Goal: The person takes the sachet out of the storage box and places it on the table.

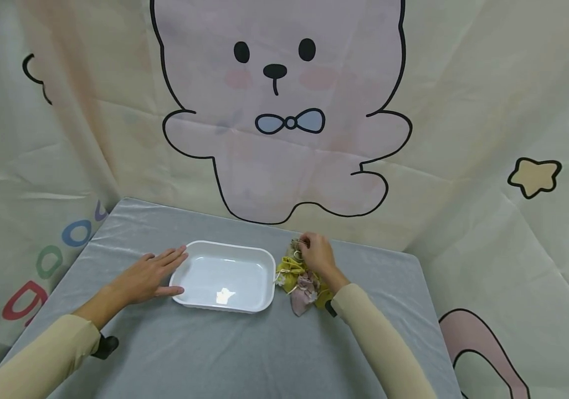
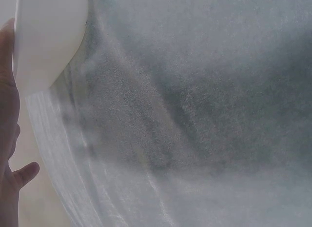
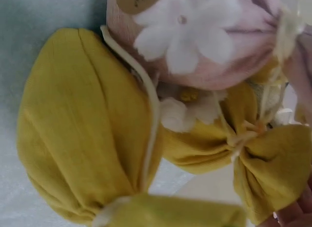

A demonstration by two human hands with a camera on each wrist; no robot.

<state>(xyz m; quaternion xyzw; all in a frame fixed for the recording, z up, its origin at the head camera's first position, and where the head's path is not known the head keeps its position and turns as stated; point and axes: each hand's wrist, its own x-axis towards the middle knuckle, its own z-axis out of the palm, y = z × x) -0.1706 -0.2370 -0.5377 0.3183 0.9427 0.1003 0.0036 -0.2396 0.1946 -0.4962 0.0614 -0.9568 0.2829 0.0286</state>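
My left hand (image 1: 148, 275) rests its straight fingers at the left rim of a white rectangular tray (image 1: 204, 277), thumb near the front corner. Just right of the tray lies a bunch of small cloth drawstring pouches. Among them are a yellow pouch (image 3: 73, 124), a pink pouch (image 3: 229, 71) with a white flower and a round tag, and another yellow pouch (image 3: 200, 149) tied with pale cord. At the back of the bunch, my right hand (image 1: 318, 254) pinches the top of a khaki pouch (image 1: 293, 249); its fingertips partly hide the grip.
A grey-blue cloth (image 1: 204, 354) covers the table, with folds showing in the left wrist view. Behind it hangs a pale curtain (image 1: 464, 111) printed with a bear and a star. A dark wrist strap (image 1: 106, 347) shows below the left sleeve.
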